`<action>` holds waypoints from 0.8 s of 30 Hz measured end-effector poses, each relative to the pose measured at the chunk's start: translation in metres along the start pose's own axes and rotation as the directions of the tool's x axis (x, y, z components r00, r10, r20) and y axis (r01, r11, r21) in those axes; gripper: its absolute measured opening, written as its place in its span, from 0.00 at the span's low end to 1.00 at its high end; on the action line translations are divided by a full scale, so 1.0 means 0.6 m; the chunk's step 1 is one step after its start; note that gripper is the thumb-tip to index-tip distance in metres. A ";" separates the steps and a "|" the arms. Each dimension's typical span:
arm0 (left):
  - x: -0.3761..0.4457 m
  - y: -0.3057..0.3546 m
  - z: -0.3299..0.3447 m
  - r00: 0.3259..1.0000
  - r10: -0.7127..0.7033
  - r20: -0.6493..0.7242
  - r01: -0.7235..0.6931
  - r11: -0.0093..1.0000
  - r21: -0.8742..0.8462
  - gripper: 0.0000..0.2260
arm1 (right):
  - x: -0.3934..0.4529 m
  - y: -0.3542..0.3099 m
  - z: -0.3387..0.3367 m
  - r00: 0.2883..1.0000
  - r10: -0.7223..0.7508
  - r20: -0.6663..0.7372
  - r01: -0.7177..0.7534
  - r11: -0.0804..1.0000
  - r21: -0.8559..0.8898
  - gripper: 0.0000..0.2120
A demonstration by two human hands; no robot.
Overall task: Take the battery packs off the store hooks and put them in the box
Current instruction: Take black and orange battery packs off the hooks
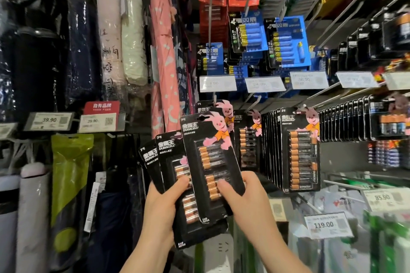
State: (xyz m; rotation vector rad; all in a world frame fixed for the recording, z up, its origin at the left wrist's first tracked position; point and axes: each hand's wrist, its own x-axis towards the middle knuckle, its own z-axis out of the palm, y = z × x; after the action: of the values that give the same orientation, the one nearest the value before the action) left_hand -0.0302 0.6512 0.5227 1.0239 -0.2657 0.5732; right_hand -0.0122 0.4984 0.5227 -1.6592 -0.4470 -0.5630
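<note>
Gripping a fanned stack of battery packs (168, 175) at frame center-bottom, left hand (160, 210) clamps them w/ thumb on front; right hand (241, 197) pinches the front pack (210, 157). More packs on hooks (299, 150) center-right, price tags (328, 226) below.

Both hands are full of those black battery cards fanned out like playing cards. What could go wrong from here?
1. The left hand pinches only the lower part of the fanned black Duracell battery packs, so one might slide out.
2. The right hand has its grip on the front black pack, whose top overlaps the packs left on the hook and might snag them.
3. No box is in view, so carrying the stack could mean fumbling.
</note>
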 end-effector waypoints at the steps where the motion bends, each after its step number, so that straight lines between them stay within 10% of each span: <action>1: 0.001 0.001 -0.001 1.000 0.009 -0.014 -0.009 1.000 0.005 0.23 | 0.001 -0.001 0.002 1.000 -0.005 -0.022 0.006 1.000 0.016 0.09; 24: 0.019 0.024 -0.071 0.995 0.010 -0.101 -0.007 1.000 0.030 0.26 | 0.095 -0.014 0.003 0.992 -0.027 -0.122 0.042 0.991 0.125 0.19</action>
State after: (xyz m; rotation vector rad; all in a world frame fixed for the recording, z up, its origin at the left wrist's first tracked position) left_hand -0.0311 0.6971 0.5169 1.0195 -0.1725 0.6362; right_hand 0.0290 0.5004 0.5631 -1.4899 -0.4160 -0.6435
